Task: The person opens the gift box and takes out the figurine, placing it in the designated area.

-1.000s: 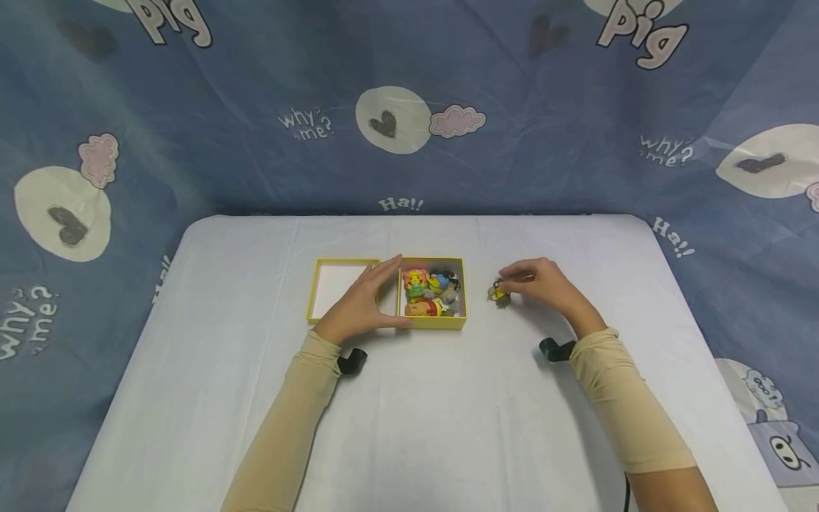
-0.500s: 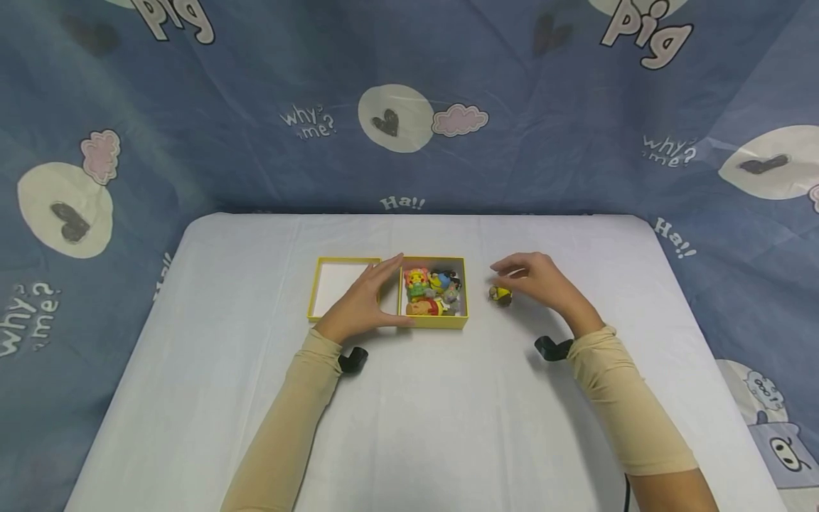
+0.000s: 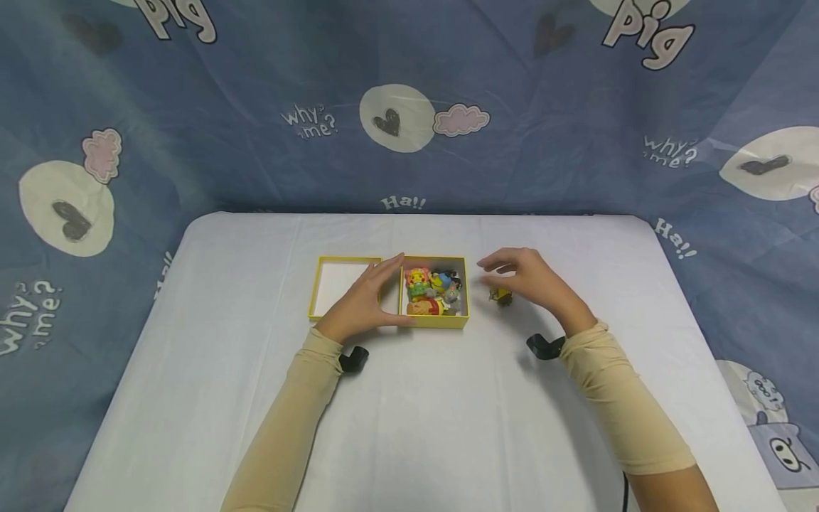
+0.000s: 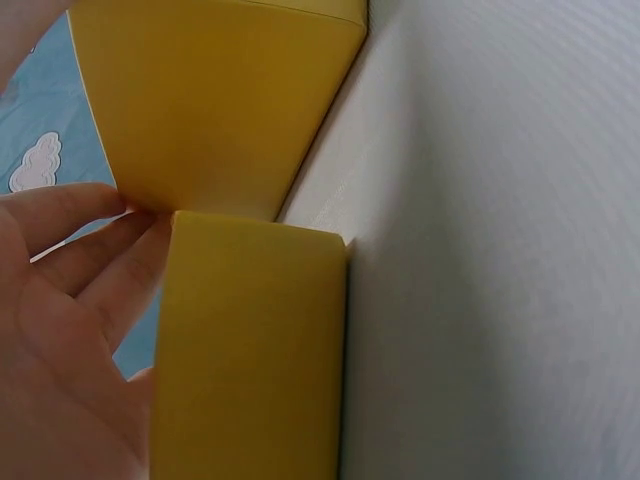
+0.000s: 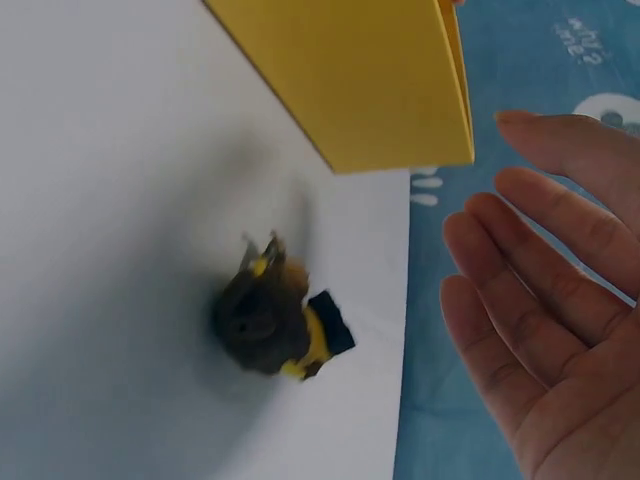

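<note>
My left hand (image 3: 365, 302) spans the left side of a yellow box (image 3: 435, 322), thumb at the front wall and fingertips at the back corner. Inside the box lie several small toy figures (image 3: 419, 283), brightly coloured. My right hand (image 3: 527, 276) hovers to the right of the box with its fingers extended, holding nothing. Below it, partly covered in the head view, a small toy figure (image 3: 504, 299) lies on the table. The right wrist view shows this figure (image 5: 275, 320) as dark brown and yellow with a black piece, apart from the right hand (image 5: 560, 300).
The yellow-edged lid (image 3: 333, 286) lies beside the box on its left, white inside up, partly covered by the left hand. A white cloth covers the table (image 3: 422, 427). Behind it hangs a blue printed curtain (image 3: 256, 171).
The right hand has let go of the small toy figure, lifted off it and moved left toward the box. The figure stays on the table. The left hand has stayed at the box.
</note>
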Demonstrator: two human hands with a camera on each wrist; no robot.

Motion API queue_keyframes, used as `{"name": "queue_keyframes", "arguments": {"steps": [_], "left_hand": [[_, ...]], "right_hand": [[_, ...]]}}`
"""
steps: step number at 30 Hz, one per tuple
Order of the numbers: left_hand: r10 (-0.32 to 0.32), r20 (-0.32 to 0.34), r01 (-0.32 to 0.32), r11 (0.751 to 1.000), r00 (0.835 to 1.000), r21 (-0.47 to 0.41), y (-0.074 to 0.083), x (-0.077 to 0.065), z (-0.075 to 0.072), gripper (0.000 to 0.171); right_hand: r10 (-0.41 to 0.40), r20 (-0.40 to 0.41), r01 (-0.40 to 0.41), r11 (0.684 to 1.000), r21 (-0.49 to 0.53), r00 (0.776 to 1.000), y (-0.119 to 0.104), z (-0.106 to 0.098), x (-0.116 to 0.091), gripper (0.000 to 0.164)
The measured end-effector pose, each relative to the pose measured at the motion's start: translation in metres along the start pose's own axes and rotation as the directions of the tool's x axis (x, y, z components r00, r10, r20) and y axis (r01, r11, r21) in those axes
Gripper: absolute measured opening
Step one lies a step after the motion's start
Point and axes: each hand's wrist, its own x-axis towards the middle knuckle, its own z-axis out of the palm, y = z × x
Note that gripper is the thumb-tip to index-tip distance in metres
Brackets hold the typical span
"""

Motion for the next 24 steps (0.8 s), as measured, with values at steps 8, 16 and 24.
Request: {"name": "queue_keyframes", "arguments": {"steps": [8, 16, 24], "left_hand": [[-0.004, 0.001, 0.004, 1.0, 1.0, -0.004, -0.002, 0.0, 0.0, 0.121], [-0.003, 0.0, 0.003, 1.0, 1.0, 0.001, -0.003, 0.0, 0.001, 0.12], [0.024, -0.002, -0.024, 1.0, 1.0, 0.005, -0.004, 0.001, 0.001, 0.12]], "right_hand": [[-0.037, 0.013, 0.037, 0.999, -0.012, 0.999, -0.016, 0.007, 0.006, 0.033], [-0.092, 0.031, 0.092, 0.996, -0.008, 0.995, -0.025, 0.012, 0.014, 0.031], [-0.115, 0.067, 0.116, 0.993, -0.016, 0.991, -0.033, 0.019, 0.025, 0.034]]}}
